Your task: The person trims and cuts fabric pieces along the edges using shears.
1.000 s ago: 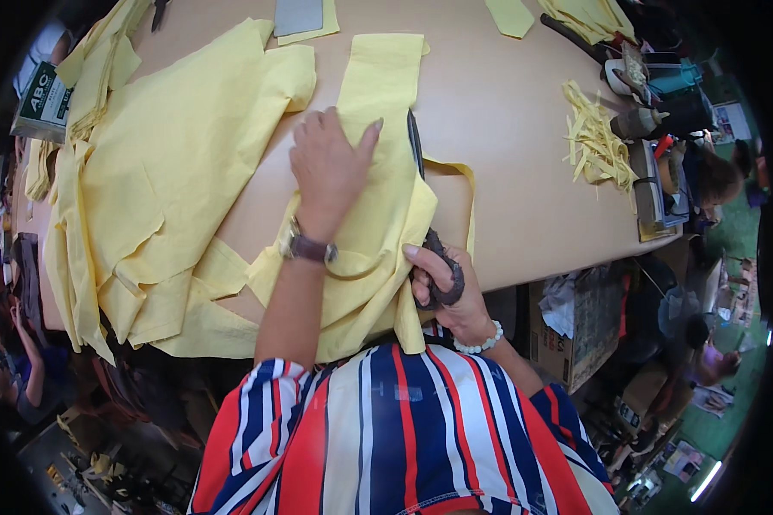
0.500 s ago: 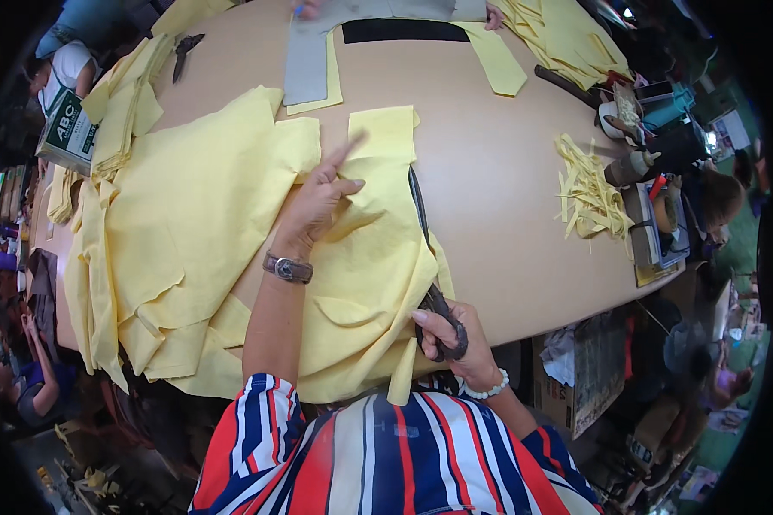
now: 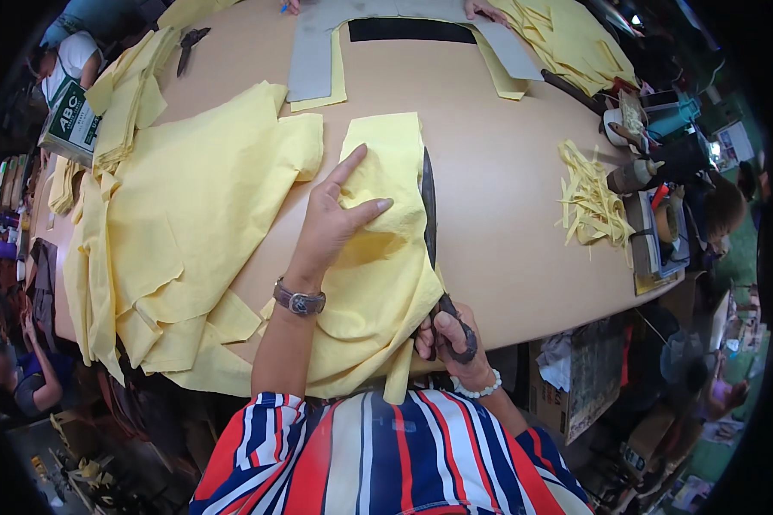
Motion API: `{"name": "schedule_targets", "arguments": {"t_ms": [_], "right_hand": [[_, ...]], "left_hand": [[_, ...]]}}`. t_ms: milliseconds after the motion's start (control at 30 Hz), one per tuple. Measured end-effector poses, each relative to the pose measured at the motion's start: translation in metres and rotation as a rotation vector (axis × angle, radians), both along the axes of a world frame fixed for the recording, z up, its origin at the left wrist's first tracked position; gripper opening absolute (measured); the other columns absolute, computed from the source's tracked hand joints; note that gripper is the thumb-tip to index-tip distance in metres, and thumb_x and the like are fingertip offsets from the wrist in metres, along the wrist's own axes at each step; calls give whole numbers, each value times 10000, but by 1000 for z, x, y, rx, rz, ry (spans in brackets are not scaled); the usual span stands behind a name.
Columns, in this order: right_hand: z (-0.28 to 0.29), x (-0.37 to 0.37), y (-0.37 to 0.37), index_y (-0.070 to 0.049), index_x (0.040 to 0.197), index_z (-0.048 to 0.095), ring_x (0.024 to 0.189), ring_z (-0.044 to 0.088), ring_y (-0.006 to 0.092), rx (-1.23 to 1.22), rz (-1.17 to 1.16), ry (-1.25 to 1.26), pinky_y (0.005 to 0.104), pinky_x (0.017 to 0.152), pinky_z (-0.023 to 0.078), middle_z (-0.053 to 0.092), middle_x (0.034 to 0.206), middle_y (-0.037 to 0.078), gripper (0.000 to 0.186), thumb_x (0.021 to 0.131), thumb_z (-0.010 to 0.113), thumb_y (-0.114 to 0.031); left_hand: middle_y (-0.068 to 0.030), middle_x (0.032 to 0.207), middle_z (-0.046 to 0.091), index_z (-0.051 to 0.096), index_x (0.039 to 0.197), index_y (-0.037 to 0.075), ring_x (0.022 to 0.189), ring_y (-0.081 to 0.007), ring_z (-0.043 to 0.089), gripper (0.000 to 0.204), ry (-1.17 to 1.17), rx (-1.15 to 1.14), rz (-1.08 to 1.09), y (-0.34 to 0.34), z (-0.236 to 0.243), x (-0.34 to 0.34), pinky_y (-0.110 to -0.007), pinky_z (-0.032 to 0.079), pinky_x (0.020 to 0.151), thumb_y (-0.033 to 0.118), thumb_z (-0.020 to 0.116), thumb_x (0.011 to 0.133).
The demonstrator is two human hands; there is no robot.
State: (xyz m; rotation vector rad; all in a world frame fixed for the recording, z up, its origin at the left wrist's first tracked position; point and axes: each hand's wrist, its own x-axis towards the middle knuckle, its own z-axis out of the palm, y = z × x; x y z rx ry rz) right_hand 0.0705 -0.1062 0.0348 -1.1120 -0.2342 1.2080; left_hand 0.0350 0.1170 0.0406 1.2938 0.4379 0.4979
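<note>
A piece of yellow cloth (image 3: pixel 365 296) lies in front of me, its far part flat on the table and its near part in folds against my striped shirt. On its left side rests my left hand (image 3: pixel 328 219), open, index finger and thumb spread over the cloth; its other fingers are mostly hidden. My right hand (image 3: pixel 468 343) is closed round the handles of large dark scissors (image 3: pixel 430 206) near the table's front edge. The long blades point away from me along the cloth's right edge. A narrow yellow strip (image 3: pixel 398 373) hangs beside the handles.
A large yellow cloth (image 3: pixel 206 197) covers the table's left, with folded stacks (image 3: pixel 129 103) and a box (image 3: pixel 70 124) beyond. Another person's hands hold a grey pattern sheet (image 3: pixel 309 64) over yellow cloth at the far side. Yellow scraps (image 3: pixel 593 197) lie right.
My left hand has shifted right and its thumb has spread from the index finger. The scissors and the cloth's edge have moved slightly right. Across the table, the grey sheet now covers more cloth.
</note>
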Motion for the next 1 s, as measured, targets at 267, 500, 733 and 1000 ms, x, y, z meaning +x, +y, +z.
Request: {"name": "schedule_targets", "arguments": {"t_ms": [267,500,733,1000], "right_hand": [[-1,-5,8,-22,765,495,531,513,105,26,-43,-11,220,498,415,495,626,18,375,825,619,-371],[-4,-5,8,-28,766,478,537,512,114,30,-29,-46,233,504,408,492,623,20,360,824,628,-350],[-6,-6,11,-23,771,483,541,513,113,32,-45,-42,224,507,409,494,626,22,344,833,623,-331],[-5,-9,10,-22,754,495,517,508,107,10,-68,-44,222,493,409,500,607,21,322,840,624,-304]], "left_hand": [[-160,1290,450,295,1354,-51,1173,-182,438,728,5,246,74,-21,-2,-8,-280,345,992,7,668,732],[-152,1280,460,320,1353,-26,1168,-178,441,714,7,383,91,-20,-5,-9,-280,350,985,9,670,732],[-113,1170,521,323,1358,-13,1070,-151,494,720,-12,332,73,-22,-4,-14,-267,385,933,3,671,728],[-94,1154,521,316,1362,-12,1046,-139,500,729,-18,316,76,-23,-1,-17,-254,387,921,-3,672,726]]}}
